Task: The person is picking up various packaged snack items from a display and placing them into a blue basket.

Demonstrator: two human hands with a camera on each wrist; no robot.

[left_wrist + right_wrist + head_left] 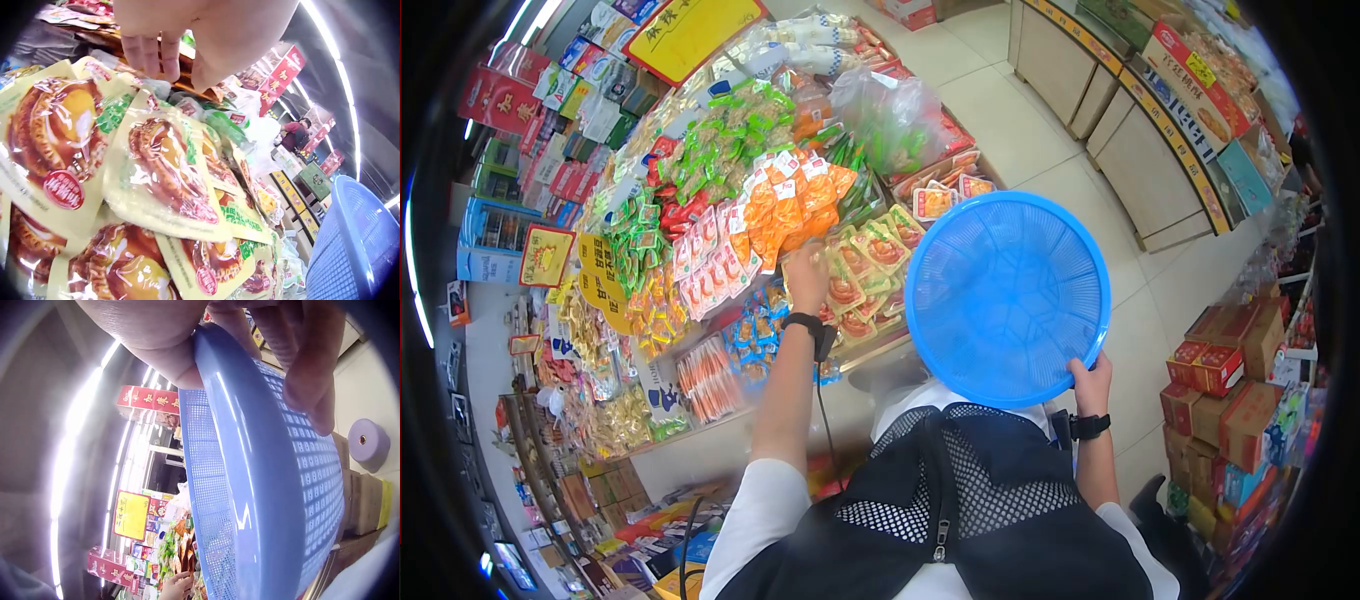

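Head view: the left hand (807, 275) hovers over the heaped yellow-green snack packets (165, 169), its fingers (150, 53) loose and holding nothing, just above the top packet. The right hand (1092, 383) grips the rim of the blue basket (1007, 295) (tilted on edge, near the packets, nothing showing in it). The step looks like choosing a packet. The next move calls for pinching one packet and carrying it across to the basket.
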